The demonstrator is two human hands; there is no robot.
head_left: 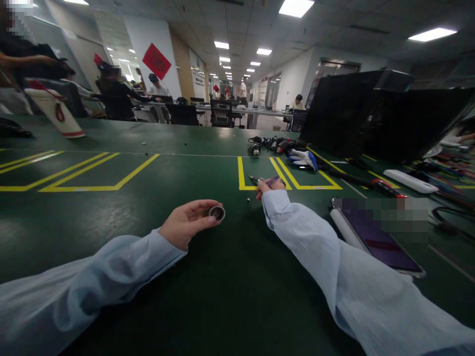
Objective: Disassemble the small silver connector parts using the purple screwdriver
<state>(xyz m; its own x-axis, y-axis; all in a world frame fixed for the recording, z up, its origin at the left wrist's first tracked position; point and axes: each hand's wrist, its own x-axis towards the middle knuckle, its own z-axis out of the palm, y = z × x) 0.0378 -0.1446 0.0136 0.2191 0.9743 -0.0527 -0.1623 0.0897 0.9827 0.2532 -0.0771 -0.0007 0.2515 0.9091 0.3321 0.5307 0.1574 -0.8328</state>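
Note:
My left hand point(189, 221) pinches a small round metal part point(217, 213) between thumb and fingers, its open, dark-centred face turned toward me. To the right, my right hand point(269, 188) is closed around a slim pointed tool point(254, 178) with a purplish handle. Its dark tip points left, over the yellow tape; the exact kind is unclear. Just below those fingers, a thin rod with a small shiny end point(248, 200) sticks out toward the left. Whether this hand grips it or it lies on the table cannot be made out.
The green table point(174, 316) carries yellow tape outlines. Cylindrical metal connectors point(255, 150) and a blue-and-white glove point(304, 159) lie beyond my right hand. A phone point(382, 242), a red-and-black tool point(388, 188), a white bar point(410, 181) and black monitors stand right. A cup point(59, 113) is far left.

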